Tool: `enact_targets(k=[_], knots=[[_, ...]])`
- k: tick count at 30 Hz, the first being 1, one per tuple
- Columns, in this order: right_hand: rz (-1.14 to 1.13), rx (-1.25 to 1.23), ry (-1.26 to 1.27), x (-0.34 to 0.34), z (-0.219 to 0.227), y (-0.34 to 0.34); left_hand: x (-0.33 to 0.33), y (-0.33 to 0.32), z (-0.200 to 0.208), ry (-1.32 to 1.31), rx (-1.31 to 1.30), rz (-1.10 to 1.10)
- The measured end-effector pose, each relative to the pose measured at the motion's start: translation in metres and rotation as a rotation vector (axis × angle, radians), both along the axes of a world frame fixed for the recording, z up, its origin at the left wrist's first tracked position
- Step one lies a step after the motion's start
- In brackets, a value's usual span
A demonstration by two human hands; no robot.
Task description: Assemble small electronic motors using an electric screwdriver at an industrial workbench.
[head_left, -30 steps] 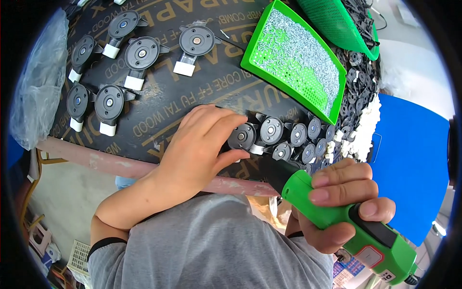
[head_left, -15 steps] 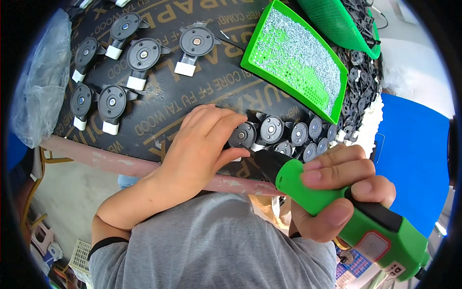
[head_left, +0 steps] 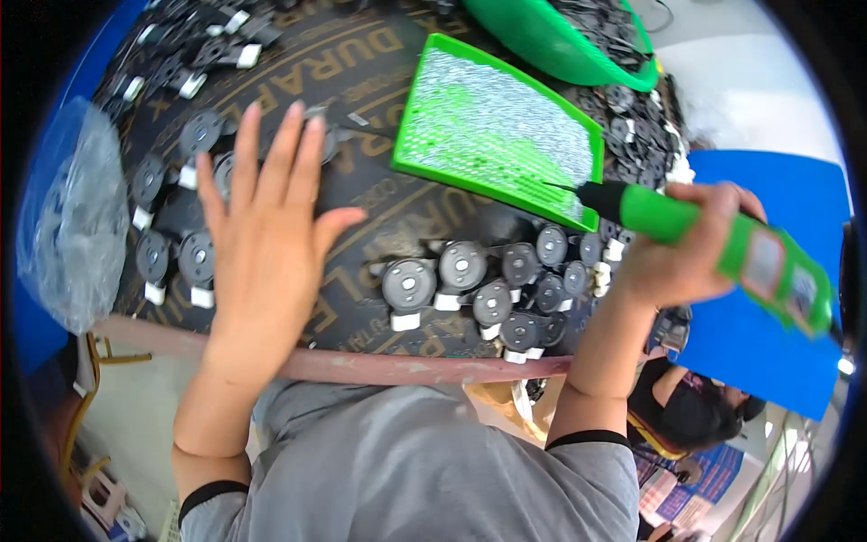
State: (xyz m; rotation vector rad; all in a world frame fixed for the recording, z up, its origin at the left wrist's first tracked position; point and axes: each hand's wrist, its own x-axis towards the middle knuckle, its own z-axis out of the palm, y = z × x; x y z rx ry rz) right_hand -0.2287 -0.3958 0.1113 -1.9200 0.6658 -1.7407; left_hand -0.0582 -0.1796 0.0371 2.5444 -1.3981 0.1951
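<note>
My left hand (head_left: 266, 226) is open, fingers spread, above several round black plastic parts with white tabs (head_left: 197, 260) on the left of the table. Its fingers partly cover some of them. In my right hand (head_left: 691, 253) is a green and black electric screwdriver (head_left: 664, 215), held sideways. The thin bit points left, over the near right corner of a green perforated tray (head_left: 495, 193). Small silver screws (head_left: 515, 108) fill much of that tray. Between my hands, near the table's front edge, sits a cluster of the same round parts (head_left: 408, 284).
A green mesh basket (head_left: 533, 41) of black parts stands at the far side, with more loose black parts (head_left: 623, 126) beside it. Other parts with white ends (head_left: 194, 59) lie far left. A clear plastic bag (head_left: 77, 226) hangs at the left edge. A person (head_left: 691, 406) is at lower right.
My left hand has left the cluster and moved left and away from me, its fingers spreading. The screwdriver has swung up from the cluster to the screw tray.
</note>
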Motion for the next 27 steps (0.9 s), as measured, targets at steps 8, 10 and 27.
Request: enact_targets(k=[8,10,27], knots=[[0.026,0.042,-0.064,0.012,-0.026,-0.018,-0.028,0.009,0.004,-0.006,0.082,-0.081],[0.085,0.096,-0.069,0.012,-0.027,-0.019,-0.037,0.014,0.0,0.095,0.052,-0.135],[-0.136,-0.088,0.134,0.007,-0.019,-0.009,-0.039,0.009,-0.016,0.527,-0.343,-0.229]])
